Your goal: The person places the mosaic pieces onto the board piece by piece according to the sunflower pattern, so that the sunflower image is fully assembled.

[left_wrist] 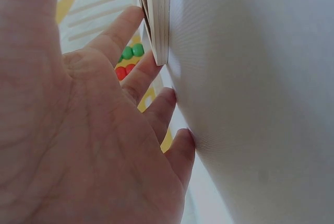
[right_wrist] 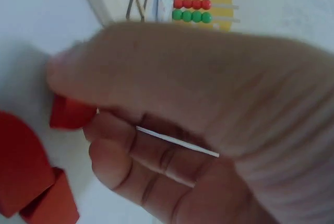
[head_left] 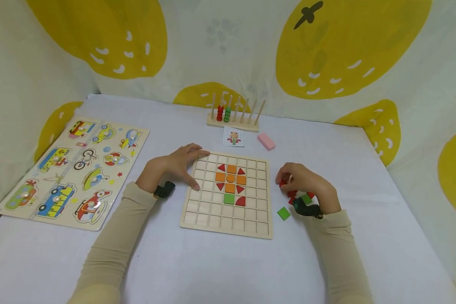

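Observation:
A wooden grid board (head_left: 197,217) lies flat on the table, with orange squares, red triangles, an orange circle, a green square (head_left: 229,198) and a red quarter-circle (head_left: 241,201) in its cells. My left hand (head_left: 176,164) rests at the board's left edge, fingers spread and touching its upper left corner and side. To the right of the board, my right hand (head_left: 308,182) pinches a small red piece (right_wrist: 73,113) between thumb and fingers; its full shape is hidden. Under and beside that hand lie loose red pieces (right_wrist: 21,161) and green squares (head_left: 283,213).
Behind the board are a pattern card (head_left: 234,137), a pink block (head_left: 266,141) and a peg rack (head_left: 233,123) with red and green beads. A wooden vehicle puzzle (head_left: 114,185) lies at the left. A fruit-printed cloth (head_left: 228,50) hangs around the table.

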Demonstrator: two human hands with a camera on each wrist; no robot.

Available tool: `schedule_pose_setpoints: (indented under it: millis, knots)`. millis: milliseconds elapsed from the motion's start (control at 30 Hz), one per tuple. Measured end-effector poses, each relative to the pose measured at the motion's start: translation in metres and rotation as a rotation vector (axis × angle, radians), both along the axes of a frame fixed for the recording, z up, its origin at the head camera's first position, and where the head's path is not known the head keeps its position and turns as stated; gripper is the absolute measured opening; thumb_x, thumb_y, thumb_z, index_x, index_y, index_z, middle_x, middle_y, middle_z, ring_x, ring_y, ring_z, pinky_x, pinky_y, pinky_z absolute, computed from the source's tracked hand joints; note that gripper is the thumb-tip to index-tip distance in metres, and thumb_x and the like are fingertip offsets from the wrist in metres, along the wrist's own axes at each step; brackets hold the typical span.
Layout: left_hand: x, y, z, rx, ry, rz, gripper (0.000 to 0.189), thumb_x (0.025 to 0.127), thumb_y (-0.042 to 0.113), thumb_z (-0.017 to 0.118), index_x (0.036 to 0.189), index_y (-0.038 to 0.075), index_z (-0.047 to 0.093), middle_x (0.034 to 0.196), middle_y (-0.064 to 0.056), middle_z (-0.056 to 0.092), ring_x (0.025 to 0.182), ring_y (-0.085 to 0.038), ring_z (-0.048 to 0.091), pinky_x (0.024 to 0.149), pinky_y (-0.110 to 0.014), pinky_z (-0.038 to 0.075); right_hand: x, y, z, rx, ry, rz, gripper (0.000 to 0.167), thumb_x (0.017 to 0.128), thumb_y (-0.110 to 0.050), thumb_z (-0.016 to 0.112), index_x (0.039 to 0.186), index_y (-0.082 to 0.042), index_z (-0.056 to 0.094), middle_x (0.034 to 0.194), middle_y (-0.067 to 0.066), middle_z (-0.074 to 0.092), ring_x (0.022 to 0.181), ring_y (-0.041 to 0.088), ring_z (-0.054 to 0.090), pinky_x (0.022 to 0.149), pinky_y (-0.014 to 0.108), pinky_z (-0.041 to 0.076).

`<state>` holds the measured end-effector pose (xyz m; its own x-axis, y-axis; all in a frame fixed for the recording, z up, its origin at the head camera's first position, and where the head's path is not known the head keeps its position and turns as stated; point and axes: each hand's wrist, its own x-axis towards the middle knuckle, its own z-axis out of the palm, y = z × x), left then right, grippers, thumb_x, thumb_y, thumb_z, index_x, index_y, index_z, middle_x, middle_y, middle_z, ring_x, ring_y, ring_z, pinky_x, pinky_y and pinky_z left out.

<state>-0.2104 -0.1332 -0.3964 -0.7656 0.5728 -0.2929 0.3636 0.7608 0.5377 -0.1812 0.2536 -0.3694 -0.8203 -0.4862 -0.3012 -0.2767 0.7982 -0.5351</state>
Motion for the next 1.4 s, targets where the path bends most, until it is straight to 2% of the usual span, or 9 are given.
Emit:
schedule_pose_setpoints:
  millis: [167, 433, 633, 800, 933, 1200, 1400]
  knots:
    - [0.000, 0.000, 0.000, -0.001, -0.009, 0.008, 0.110, 0.064, 0.047, 0.089, 0.154, 0.025, 0.028, 0.158, -0.008, 0.016, 0.145, -0.033, 0.016, 0.113, -0.058, 0.023, 0.002, -0.009, 0.000, -0.018, 0.034, 0.085, 0.009, 0.084, -0.002, 0.072, 0.090, -0.008, 0.069, 0.095, 0.006, 0.059, 0.083, 0.022, 0.054, 0.068, 0.028, 0.049]
    - [0.001, 0.001, 0.001, 0.000, -0.012, 0.011, 0.110, 0.064, 0.046, 0.089, 0.154, 0.024, 0.029, 0.158, -0.009, 0.017, 0.145, -0.034, 0.017, 0.113, -0.058, 0.024, 0.010, -0.031, 0.002, -0.092, -0.027, 0.222, 0.012, 0.084, -0.006, 0.076, 0.094, -0.010, 0.070, 0.097, 0.003, 0.060, 0.083, 0.020, 0.055, 0.071, 0.028, 0.051]
    - [0.001, 0.001, 0.001, 0.012, -0.006, 0.007, 0.108, 0.065, 0.046, 0.089, 0.153, 0.022, 0.031, 0.157, -0.010, 0.019, 0.144, -0.035, 0.019, 0.113, -0.059, 0.024, 0.019, -0.047, 0.006, -0.098, -0.065, 0.303, 0.013, 0.083, -0.006, 0.076, 0.094, -0.009, 0.070, 0.094, 0.002, 0.059, 0.081, 0.020, 0.054, 0.069, 0.026, 0.049]
    - [0.000, 0.001, 0.000, 0.011, -0.009, 0.010, 0.108, 0.065, 0.047, 0.088, 0.153, 0.023, 0.030, 0.157, -0.010, 0.019, 0.144, -0.034, 0.018, 0.113, -0.059, 0.024, 0.023, -0.059, 0.004, -0.114, -0.117, 0.334, 0.014, 0.083, -0.006, 0.076, 0.095, -0.009, 0.070, 0.094, 0.002, 0.059, 0.081, 0.019, 0.054, 0.069, 0.025, 0.049]
    - [0.000, 0.000, 0.000, 0.010, -0.012, 0.013, 0.109, 0.065, 0.046, 0.089, 0.154, 0.023, 0.030, 0.157, -0.009, 0.018, 0.144, -0.034, 0.018, 0.113, -0.059, 0.024, 0.022, -0.062, 0.000, -0.127, -0.111, 0.363, 0.013, 0.084, -0.007, 0.076, 0.096, -0.009, 0.069, 0.094, 0.001, 0.059, 0.081, 0.017, 0.054, 0.068, 0.024, 0.049]
    - [0.001, 0.000, 0.000, 0.006, -0.017, 0.022, 0.110, 0.064, 0.046, 0.089, 0.154, 0.024, 0.030, 0.158, -0.009, 0.017, 0.145, -0.033, 0.016, 0.114, -0.058, 0.023, 0.023, -0.059, 0.002, -0.125, -0.158, 0.305, 0.013, 0.084, -0.007, 0.076, 0.095, -0.008, 0.069, 0.082, 0.001, 0.059, 0.078, 0.017, 0.052, 0.065, 0.021, 0.044]
    - [0.002, 0.000, 0.001, 0.011, -0.014, 0.023, 0.109, 0.065, 0.045, 0.089, 0.153, 0.023, 0.030, 0.158, -0.010, 0.017, 0.145, -0.034, 0.017, 0.114, -0.059, 0.023, 0.022, -0.062, -0.001, -0.131, -0.171, 0.319, 0.013, 0.085, -0.010, 0.076, 0.095, -0.008, 0.068, 0.079, -0.002, 0.059, 0.074, 0.012, 0.053, 0.065, 0.021, 0.046]
